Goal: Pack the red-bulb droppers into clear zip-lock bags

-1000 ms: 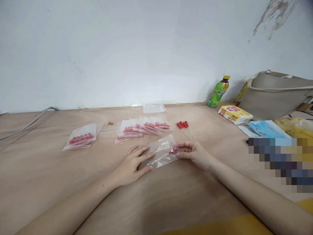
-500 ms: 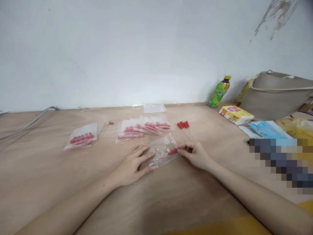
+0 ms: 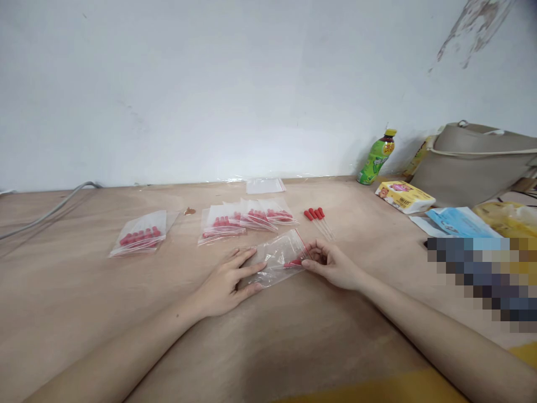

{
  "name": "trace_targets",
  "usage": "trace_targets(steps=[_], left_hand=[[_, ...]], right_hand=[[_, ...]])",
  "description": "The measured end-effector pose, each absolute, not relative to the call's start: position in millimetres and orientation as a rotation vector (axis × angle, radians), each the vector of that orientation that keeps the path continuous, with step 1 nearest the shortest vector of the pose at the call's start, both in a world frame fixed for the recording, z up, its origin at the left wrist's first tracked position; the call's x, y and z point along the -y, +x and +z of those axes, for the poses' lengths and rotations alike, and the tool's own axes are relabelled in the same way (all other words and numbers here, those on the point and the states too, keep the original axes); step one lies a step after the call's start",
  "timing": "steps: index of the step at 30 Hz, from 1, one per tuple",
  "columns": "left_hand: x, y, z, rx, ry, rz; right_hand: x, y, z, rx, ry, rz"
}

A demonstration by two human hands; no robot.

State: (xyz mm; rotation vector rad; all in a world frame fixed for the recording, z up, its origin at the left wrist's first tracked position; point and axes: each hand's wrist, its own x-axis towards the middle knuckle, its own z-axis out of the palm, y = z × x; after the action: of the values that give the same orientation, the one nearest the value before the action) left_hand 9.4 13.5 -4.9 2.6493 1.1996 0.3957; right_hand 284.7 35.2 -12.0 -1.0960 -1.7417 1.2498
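- The clear zip bag (image 3: pixel 277 261) lies flat near the middle of the bench (image 3: pixel 84 296), closer to the near edge than the other bags. It is thin, glossy and crinkled, with a red strip along its mouth at the right end.
- Inside its mouth lies a red-capped dropper (image 3: pixel 293 262) (only the red bulb shows plainly; the clear stem is hard to make out through the plastic).
- The left hand (image 3: pixel 229 281) rests palm down with fingers spread loosely, its fingertips and thumb pressing the bag's left end against the bench; it grips nothing.
- The right hand (image 3: pixel 333 264) lies on its side at the bag's mouth, fingers curled, thumb and fingertips pinched at the opening; whether they hold the plastic or the red bulb I cannot tell.
- Just beyond the right hand, four loose droppers (image 3: pixel 316 218) lie side by side, red bulbs toward the far edge.
- Toward the far edge sit overlapping filled bags (image 3: pixel 245 219), and another filled bag (image 3: pixel 140 238) lies well apart to the left.
- A green bottle (image 3: pixel 375 158) stands at the wall toward the far right corner, beside a beige handbag (image 3: pixel 474 162).
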Motion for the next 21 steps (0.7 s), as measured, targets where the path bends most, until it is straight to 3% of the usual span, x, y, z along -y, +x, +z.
trace_targets(steps=[15, 21], left_hand=[[-13, 7, 5, -1.176, 2.542, 0.309], [-13, 8, 6, -1.154, 2.577, 0.317]], right_hand=[[-38, 284, -18, 1.689, -1.185, 1.328], [-65, 305, -16, 1.614, -1.392, 0.805]])
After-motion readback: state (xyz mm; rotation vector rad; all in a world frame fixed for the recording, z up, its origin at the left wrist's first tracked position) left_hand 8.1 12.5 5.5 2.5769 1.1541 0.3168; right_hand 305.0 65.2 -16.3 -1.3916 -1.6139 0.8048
